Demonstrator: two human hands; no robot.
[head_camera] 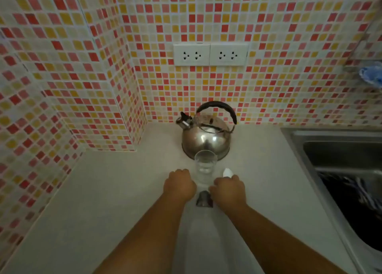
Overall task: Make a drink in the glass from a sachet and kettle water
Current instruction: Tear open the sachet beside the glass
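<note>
Hands: left (179, 185), right (227, 189) flank glass (205, 168); kettle (206, 135) behind.

Home kitchen — tiled wall (268, 25), sink (341, 156), kettle (205, 138)

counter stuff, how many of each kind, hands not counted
kettle: 1
glass: 1
sachet, lying between the hands: 1
white scrap above the right hand, possibly a torn piece: 1
total: 4

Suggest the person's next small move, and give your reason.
Probably tear the sachet open: the right hand pinches its white end beside the glass, which looks free of powder, the left hand sits close by, and the kettle stands untouched behind.
</note>
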